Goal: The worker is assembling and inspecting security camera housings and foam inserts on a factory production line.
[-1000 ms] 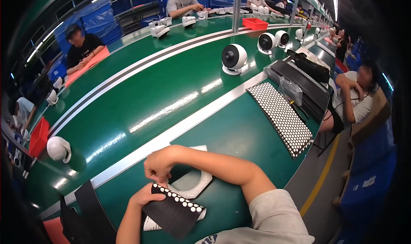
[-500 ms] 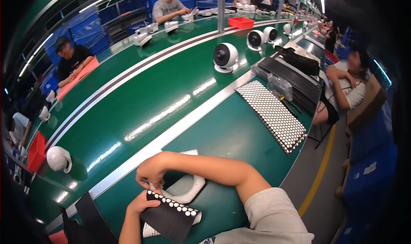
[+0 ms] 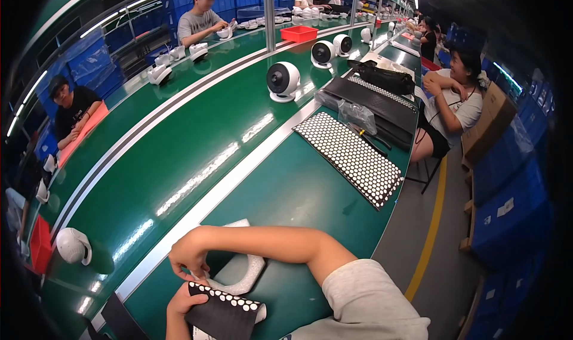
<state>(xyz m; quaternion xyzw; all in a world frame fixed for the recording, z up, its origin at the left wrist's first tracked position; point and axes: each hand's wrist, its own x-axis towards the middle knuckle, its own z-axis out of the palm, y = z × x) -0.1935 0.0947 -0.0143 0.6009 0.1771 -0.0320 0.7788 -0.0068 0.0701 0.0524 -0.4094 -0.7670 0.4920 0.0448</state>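
My left hand [image 3: 181,304] grips a black sheet [image 3: 225,317] with its thumb lying on top. A row of white round pads [image 3: 230,298] runs along the sheet's far edge, and its right end curls up. My right hand [image 3: 192,255] bends down at the sheet's far left corner, fingers drawn together; whatever lies between the fingertips is too small to make out. Beyond the sheet, partly under my right forearm, rests a white curved foam-like piece [image 3: 255,273] with an open middle. Farther right on the green table lies a larger black sheet covered in white round pads [image 3: 352,155].
White round-headed devices [image 3: 283,82] stand along the green conveyor [image 3: 179,155], with another device [image 3: 73,246] at left. Black sheets, a clear plastic bag [image 3: 357,116] and a black pouch [image 3: 382,76] lie at the back right. A seated person [image 3: 456,95] is beside the table.
The whole view has shifted, so the scene sits farther left. My left hand still holds the black sheet, and my right hand stays at its corner with slightly moved fingers.
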